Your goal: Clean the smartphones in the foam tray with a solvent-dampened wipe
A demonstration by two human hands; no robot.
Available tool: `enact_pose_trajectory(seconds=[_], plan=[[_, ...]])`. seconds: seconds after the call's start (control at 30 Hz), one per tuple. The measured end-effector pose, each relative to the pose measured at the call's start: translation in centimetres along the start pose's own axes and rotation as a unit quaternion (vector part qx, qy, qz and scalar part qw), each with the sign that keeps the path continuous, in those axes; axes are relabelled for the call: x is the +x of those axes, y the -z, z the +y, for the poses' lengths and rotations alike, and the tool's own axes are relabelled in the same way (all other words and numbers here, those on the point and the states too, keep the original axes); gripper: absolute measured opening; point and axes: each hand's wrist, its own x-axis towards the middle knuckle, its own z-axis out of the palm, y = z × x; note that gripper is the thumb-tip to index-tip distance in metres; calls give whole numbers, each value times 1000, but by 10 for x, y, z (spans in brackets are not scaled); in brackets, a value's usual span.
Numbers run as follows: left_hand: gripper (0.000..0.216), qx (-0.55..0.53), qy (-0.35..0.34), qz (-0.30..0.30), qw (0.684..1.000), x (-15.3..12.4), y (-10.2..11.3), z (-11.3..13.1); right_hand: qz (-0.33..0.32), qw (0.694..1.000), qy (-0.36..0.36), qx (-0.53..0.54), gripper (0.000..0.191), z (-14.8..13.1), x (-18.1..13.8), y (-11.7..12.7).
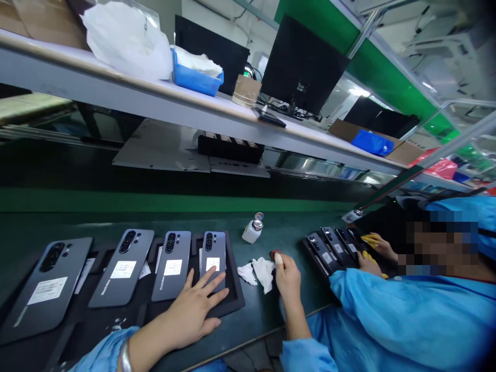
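My left hand (194,312) is spread flat over the lower part of a grey-blue phone (220,245) lying face down at the right end of a black tray (237,289). To its left are more such phones: one (159,281) close by the fingers, another (106,289), and a larger-looking one (50,315) nearest me. Each carries a white label. My right hand (289,279) is closed in a pinch beside crumpled white wipes (264,274). A white covering sits on one fingertip, and a small dark red bit shows there; I cannot make out what it is.
A white pump bottle (251,231) with its lid up stands behind the wipes. At right, a co-worker in blue (387,315), with yellow finger covers, handles phones in another black tray (318,258). A shelf (155,98) with monitors runs overhead.
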Motion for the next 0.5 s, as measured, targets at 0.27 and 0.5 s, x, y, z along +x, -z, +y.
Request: enact_pose_trajectory(seconds=[0.27,0.5], plan=[[60,18,-2,7,1000,-2,1,3,-185,973,61,120,34,-76,-18,-9],[52,-82,-51,140,985,-13,-8,-1,-143,944,-74,288,34,-75,-18,-17]])
